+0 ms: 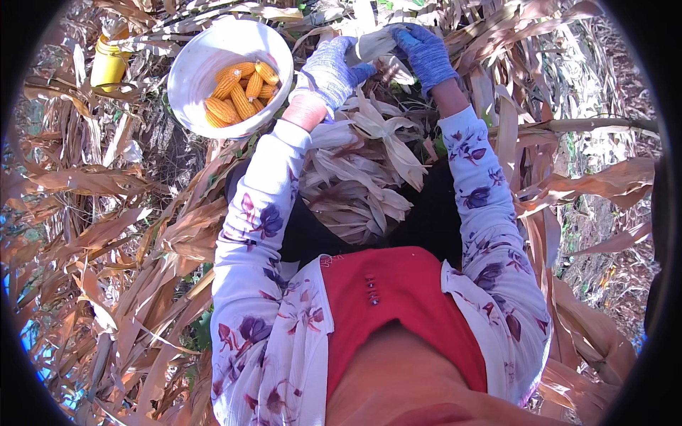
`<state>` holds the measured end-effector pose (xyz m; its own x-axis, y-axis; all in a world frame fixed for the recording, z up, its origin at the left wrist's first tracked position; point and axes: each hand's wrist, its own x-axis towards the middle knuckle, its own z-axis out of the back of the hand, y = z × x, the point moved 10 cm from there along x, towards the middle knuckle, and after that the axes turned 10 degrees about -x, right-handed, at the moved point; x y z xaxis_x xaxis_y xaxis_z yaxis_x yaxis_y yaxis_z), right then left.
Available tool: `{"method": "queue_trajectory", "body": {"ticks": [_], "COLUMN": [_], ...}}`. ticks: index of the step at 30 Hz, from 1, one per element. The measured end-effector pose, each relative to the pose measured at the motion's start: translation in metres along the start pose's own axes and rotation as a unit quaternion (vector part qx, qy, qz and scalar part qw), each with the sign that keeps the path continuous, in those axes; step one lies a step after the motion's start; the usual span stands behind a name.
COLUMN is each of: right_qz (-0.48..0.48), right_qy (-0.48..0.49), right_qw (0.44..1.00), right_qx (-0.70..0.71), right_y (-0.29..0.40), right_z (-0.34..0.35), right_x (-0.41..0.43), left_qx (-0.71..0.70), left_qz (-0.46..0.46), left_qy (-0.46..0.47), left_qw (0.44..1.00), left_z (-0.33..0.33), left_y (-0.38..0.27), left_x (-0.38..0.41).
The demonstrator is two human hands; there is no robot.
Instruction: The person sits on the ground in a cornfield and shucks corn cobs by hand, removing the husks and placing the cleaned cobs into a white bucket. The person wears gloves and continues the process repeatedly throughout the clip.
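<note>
An ear of corn in its pale dry husk (373, 46) lies between my two gloved hands at the top of the view. My left hand (333, 72), in a grey-blue knit glove, grips its left end, thumb pointing right. On the other end my right hand (423, 53), gloved alike, has its fingers closed. A white bucket (186, 80) stands tilted just left of my left hand. Several husked yellow corn cobs (240, 96) lie inside it. Below my hands, a heap of stripped pale corn husks (351, 181) lies between my legs.
Dry corn stalks and leaves (176, 234) cover the ground on both sides. At the upper left stands a yellow plastic container (108, 64). A long dry stalk (597, 124) reaches across to the right. A dark shape shows at the far right rim.
</note>
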<state>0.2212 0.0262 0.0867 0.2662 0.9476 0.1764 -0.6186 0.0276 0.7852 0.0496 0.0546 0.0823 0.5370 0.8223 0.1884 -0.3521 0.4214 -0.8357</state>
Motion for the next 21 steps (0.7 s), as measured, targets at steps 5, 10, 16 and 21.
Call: {"method": "queue_trajectory", "body": {"ticks": [5, 10, 16, 21], "right_qz": [0.025, 0.061, 0.033, -0.016], "right_qy": [0.083, 0.08, 0.074, 0.115], "right_qw": [0.995, 0.994, 0.996, 0.984], "right_qx": [-0.047, -0.04, 0.027, 0.135], "right_y": [-0.004, 0.001, -0.01, -0.023], "right_z": [-0.025, -0.025, -0.024, -0.027], "right_x": [-0.006, -0.013, -0.013, -0.016], "left_qx": [0.087, -0.005, -0.041, -0.182], "left_qz": [-0.038, 0.022, -0.021, -0.001], "left_qy": [0.013, 0.091, 0.047, 0.085], "left_qw": [0.995, 0.996, 0.998, 0.98], "left_z": [-0.016, -0.047, -0.048, -0.051], "left_y": [0.002, 0.022, 0.012, 0.011], "left_x": [0.012, 0.025, 0.022, 0.015]}}
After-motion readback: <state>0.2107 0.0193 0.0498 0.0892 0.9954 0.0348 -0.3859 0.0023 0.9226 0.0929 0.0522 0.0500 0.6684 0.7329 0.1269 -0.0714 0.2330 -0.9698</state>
